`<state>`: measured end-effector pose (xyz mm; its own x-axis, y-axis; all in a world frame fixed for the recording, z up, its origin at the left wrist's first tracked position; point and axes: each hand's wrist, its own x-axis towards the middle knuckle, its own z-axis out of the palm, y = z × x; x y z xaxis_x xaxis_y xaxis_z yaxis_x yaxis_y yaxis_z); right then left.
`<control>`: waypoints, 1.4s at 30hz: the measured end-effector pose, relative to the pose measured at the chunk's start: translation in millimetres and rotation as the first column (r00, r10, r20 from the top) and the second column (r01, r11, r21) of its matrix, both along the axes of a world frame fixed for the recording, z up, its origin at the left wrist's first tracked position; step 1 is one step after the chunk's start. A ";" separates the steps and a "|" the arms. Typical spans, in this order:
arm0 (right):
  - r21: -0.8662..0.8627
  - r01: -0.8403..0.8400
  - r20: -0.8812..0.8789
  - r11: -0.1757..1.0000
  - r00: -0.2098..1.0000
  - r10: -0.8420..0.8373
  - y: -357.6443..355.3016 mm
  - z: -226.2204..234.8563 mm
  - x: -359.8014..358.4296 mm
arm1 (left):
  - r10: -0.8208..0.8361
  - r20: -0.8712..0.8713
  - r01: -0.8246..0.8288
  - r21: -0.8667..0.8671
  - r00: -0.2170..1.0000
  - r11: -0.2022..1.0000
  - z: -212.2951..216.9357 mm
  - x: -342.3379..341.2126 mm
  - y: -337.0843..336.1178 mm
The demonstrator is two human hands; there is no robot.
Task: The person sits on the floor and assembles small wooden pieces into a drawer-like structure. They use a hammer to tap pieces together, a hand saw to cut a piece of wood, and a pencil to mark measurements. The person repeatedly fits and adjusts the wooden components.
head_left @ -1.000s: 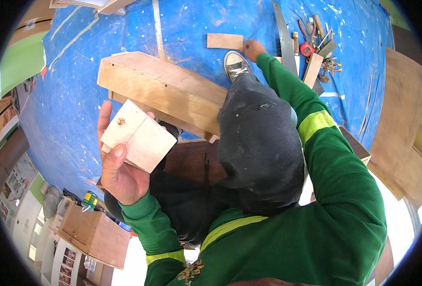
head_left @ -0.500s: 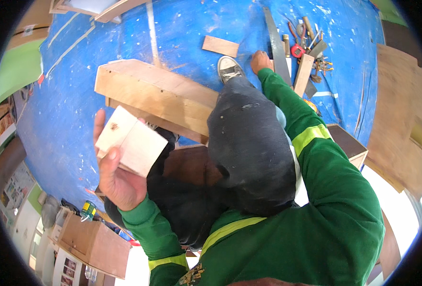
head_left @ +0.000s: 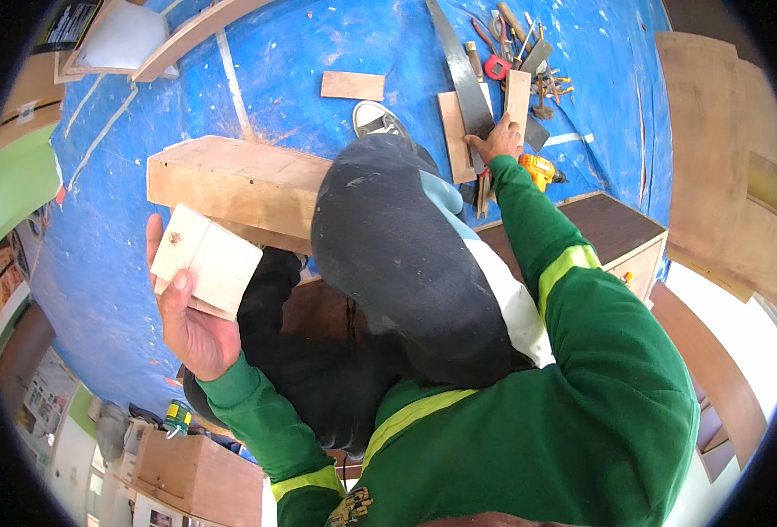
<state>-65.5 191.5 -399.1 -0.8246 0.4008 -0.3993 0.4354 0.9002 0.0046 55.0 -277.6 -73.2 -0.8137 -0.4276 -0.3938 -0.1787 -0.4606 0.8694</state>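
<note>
My left hand (head_left: 197,325) is closed around small square pieces of pale plywood (head_left: 209,261), stacked face to face. One has a dark knot near its corner, and my thumb lies across the front. At the upper right, my right hand (head_left: 498,140) reaches down to the blue-covered floor with thumb and fingers apart. Its thumb lies by the wide end of a handsaw blade (head_left: 469,92), and its fingertips touch the lower end of a short wood strip (head_left: 517,95). Part of the saw is hidden under this hand. Another flat board (head_left: 456,136) lies left of the blade.
A long wooden box (head_left: 239,184) sits ahead of my left hand. A loose wood piece (head_left: 353,85) lies beyond my shoe (head_left: 376,118). Pliers, a red tape measure (head_left: 496,68) and other tools cluster at upper right. A yellow drill (head_left: 539,170) lies near my right wrist, by a dark-topped box (head_left: 617,230).
My right hand has moved back toward me, from beside the saw blade to the wood strip's lower end. The view has shifted right, uncovering the drill. My left hand keeps its plywood pieces.
</note>
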 end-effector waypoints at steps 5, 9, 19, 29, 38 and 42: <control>-0.145 0.049 0.176 0.988 0.984 -0.023 41.4 -50.1 -16.3 | 0.002 0.010 -0.002 -0.025 1.000 1.000 0.1 -6.7 8.4; -0.205 -0.011 0.026 0.979 1.000 0.017 50.8 -34.6 -12.4 | 0.014 -0.001 -0.014 -0.023 1.000 1.000 4.4 -13.1 10.1; -0.268 0.127 -0.254 0.955 0.947 -0.197 166.3 -58.0 17.1 | 0.104 0.019 -0.104 -0.010 0.994 0.995 -14.4 -2.6 -18.6; -0.149 -0.014 0.023 0.989 1.000 0.018 9.6 -29.3 17.3 | 0.249 0.129 -0.242 -0.067 0.960 0.968 -44.5 41.1 -75.5; -0.140 0.085 0.025 0.987 0.996 -0.082 11.3 -34.6 -0.5 | -0.010 0.510 0.056 -0.075 0.860 0.996 -114.1 92.4 -63.7; -0.032 -0.185 -0.027 0.982 0.983 0.184 69.7 -68.2 -55.8 | -0.034 0.659 0.030 0.017 0.752 0.999 -163.2 140.8 -53.5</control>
